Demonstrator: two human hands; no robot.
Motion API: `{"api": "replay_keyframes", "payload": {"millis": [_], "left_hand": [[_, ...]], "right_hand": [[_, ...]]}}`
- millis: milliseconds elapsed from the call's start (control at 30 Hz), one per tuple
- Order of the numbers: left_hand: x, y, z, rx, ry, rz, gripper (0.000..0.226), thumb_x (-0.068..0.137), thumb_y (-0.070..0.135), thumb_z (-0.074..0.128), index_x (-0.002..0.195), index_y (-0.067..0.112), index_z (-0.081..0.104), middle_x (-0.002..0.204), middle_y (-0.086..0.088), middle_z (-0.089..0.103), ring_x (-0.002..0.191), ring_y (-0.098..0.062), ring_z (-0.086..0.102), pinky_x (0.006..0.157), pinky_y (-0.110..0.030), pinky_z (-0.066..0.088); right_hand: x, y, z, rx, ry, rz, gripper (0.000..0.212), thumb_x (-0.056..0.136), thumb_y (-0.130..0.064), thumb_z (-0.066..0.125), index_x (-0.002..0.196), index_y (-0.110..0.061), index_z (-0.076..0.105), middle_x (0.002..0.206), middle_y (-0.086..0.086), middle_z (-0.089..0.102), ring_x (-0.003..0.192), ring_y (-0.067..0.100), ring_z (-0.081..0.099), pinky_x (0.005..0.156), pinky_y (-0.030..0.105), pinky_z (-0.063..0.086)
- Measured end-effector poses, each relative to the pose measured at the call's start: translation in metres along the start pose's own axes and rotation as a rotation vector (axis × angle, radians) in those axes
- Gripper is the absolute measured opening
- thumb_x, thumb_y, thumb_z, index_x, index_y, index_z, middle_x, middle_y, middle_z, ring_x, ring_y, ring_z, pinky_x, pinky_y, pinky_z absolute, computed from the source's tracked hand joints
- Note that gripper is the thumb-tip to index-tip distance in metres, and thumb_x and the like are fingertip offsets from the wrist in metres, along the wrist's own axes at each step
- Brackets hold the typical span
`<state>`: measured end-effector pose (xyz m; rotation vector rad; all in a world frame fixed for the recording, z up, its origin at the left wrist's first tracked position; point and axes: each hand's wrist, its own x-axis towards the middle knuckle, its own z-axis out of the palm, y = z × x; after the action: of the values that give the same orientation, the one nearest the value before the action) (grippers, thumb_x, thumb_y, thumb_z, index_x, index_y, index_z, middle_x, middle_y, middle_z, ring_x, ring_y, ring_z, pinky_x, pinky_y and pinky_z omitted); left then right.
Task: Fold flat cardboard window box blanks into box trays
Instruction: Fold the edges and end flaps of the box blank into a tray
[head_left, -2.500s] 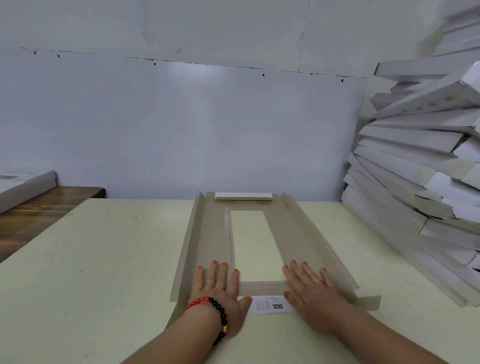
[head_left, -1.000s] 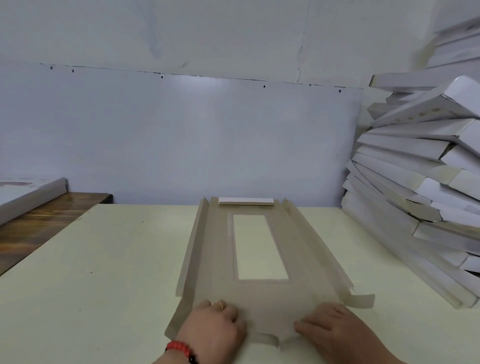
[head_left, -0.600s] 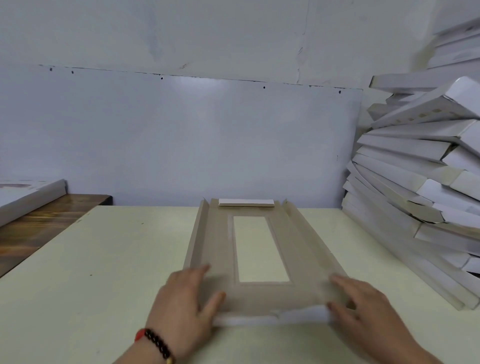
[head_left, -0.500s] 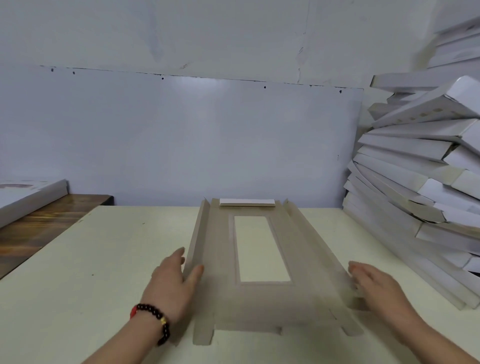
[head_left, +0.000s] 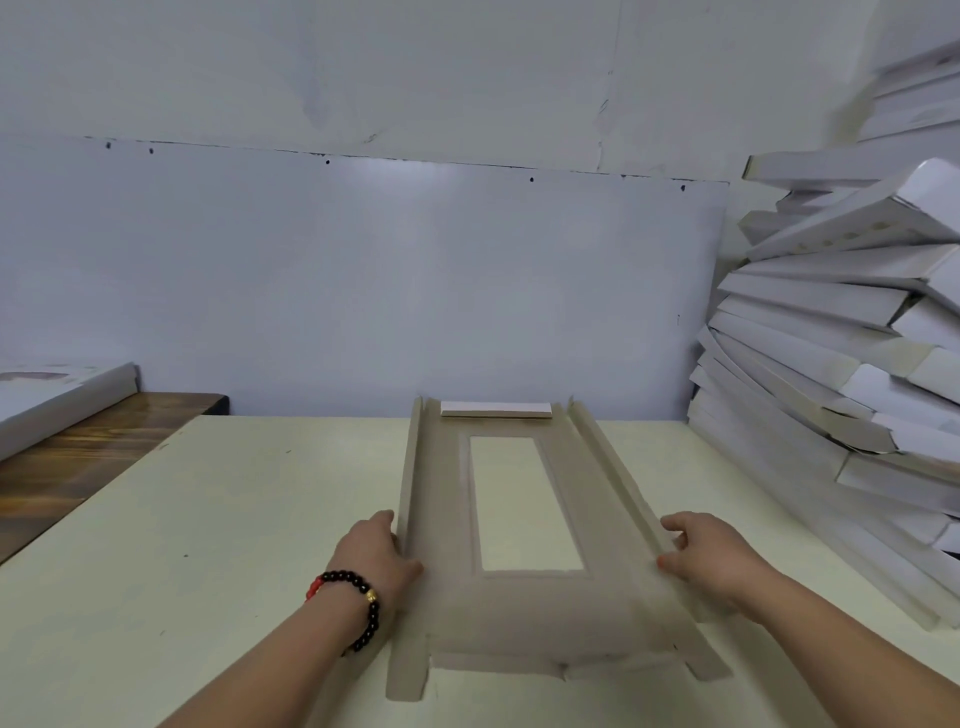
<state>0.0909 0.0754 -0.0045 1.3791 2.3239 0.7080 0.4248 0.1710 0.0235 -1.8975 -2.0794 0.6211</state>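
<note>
Left hand (head_left: 375, 553) grips the left side flap of the cardboard blank (head_left: 524, 592), thumb tip inside on the brown panel, fingers wrapped round the outer face and mostly hidden behind the flap. Right hand (head_left: 711, 558) mirrors it on the right side flap: thumb on the inner face, fingers over the flap's top edge, fingertips partly hidden. Both flaps stand raised between the hands, left one nearly upright, right one leaning outward.

Blank lies brown side up on the pale table (head_left: 208, 519), running from between the wrists away to the wall. Window cutout (head_left: 524, 504) sits between and just beyond the hands, table surface showing through. Near end flap, closer than the hands, looks soft and blurred; its edge is hard to read, with tab ends sticking out at both near corners. Far end flap (head_left: 496, 409) is folded, white face showing, detail too small to tell.

Beaded bracelet (head_left: 353, 603), black and red with a gold bead, on the left wrist. Forearms cut off by the bottom edge.

Beyond the right hand, a leaning stack of folded white boxes (head_left: 841, 374), cut off at the right edge and blurred at top. Far beyond the left hand, a white box (head_left: 57, 395) on a wooden bench (head_left: 78, 457), both cut off by the left edge.
</note>
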Motion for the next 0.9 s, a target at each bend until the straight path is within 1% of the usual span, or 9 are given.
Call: {"api": "replay_keyframes", "payload": {"millis": [167,367,433,533,633,700,767,833,900], "left_hand": [[0.003,0.012,0.010,0.125,-0.036,-0.023,0.024,0.079,0.023,0.062,0.103,0.019,0.059,0.102,0.000,0.060,0.096,-0.020,0.059,0.080,-0.027,0.051],[0.007,0.018,0.026,0.316,-0.112,-0.025,0.033,0.090,0.034,0.049,0.120,0.020,0.053,0.124,-0.005,0.046,0.118,-0.028,0.044,0.094,-0.032,0.041],[0.009,0.019,0.026,0.320,-0.122,-0.036,0.031,0.092,0.033,0.044,0.119,0.020,0.053,0.123,-0.006,0.048,0.114,-0.028,0.048,0.095,-0.032,0.043],[0.012,0.019,0.021,0.190,-0.135,-0.058,0.030,0.091,0.028,0.049,0.120,0.021,0.054,0.122,-0.005,0.048,0.094,-0.020,0.056,0.084,-0.027,0.046],[0.016,0.019,0.016,0.074,-0.156,-0.083,0.033,0.085,0.024,0.061,0.117,0.023,0.053,0.114,0.001,0.051,0.087,-0.015,0.052,0.074,-0.022,0.042],[0.017,0.019,0.014,0.010,-0.167,-0.089,0.032,0.082,0.023,0.069,0.108,0.024,0.051,0.095,0.009,0.049,0.089,-0.014,0.052,0.070,-0.021,0.042],[0.016,0.019,0.014,-0.019,-0.148,-0.091,0.031,0.080,0.020,0.070,0.103,0.024,0.049,0.087,0.011,0.046,0.089,-0.013,0.051,0.067,-0.020,0.041],[0.014,0.020,0.017,0.017,-0.091,-0.066,0.027,0.081,0.015,0.063,0.104,0.025,0.053,0.094,0.009,0.051,0.089,-0.012,0.052,0.069,-0.018,0.041],[0.011,0.021,0.020,0.100,-0.036,-0.015,0.027,0.083,0.012,0.054,0.108,0.023,0.058,0.105,0.005,0.056,0.087,-0.013,0.052,0.074,-0.019,0.044]], "right_hand": [[0.005,-0.020,0.001,-0.210,-0.050,-0.065,0.029,0.077,-0.012,0.055,0.102,-0.015,0.070,0.090,0.002,0.068,0.089,0.024,0.064,0.073,0.028,0.049],[0.007,-0.032,0.010,-0.379,-0.206,-0.004,0.016,0.083,-0.010,0.049,0.086,-0.014,0.064,0.086,0.003,0.058,0.081,0.023,0.054,0.061,0.025,0.039],[0.010,-0.034,0.012,-0.379,-0.239,0.008,0.019,0.087,-0.013,0.049,0.095,-0.011,0.067,0.094,0.005,0.061,0.082,0.020,0.050,0.065,0.024,0.040],[0.014,-0.038,0.006,-0.260,-0.243,0.033,0.032,0.090,-0.013,0.055,0.121,-0.010,0.064,0.122,0.008,0.064,0.092,0.017,0.052,0.089,0.026,0.047],[0.014,-0.034,0.003,-0.189,-0.224,0.044,0.034,0.089,-0.008,0.057,0.122,-0.001,0.062,0.120,0.011,0.063,0.108,0.024,0.060,0.094,0.030,0.046],[0.016,-0.031,0.006,-0.119,-0.214,0.050,0.032,0.088,-0.006,0.056,0.117,0.008,0.061,0.113,0.014,0.063,0.105,0.028,0.060,0.085,0.031,0.047],[0.016,-0.029,0.010,0.010,-0.217,0.092,0.020,0.087,-0.008,0.056,0.102,0.003,0.063,0.095,0.010,0.059,0.081,0.024,0.055,0.064,0.024,0.044],[0.014,-0.030,0.012,0.159,-0.243,0.167,0.009,0.087,-0.012,0.054,0.092,-0.006,0.059,0.083,0.009,0.056,0.065,0.022,0.052,0.050,0.020,0.037],[0.015,-0.030,0.014,0.192,-0.251,0.165,0.007,0.087,-0.013,0.052,0.082,-0.009,0.053,0.076,0.008,0.052,0.060,0.022,0.047,0.050,0.020,0.033]]}}
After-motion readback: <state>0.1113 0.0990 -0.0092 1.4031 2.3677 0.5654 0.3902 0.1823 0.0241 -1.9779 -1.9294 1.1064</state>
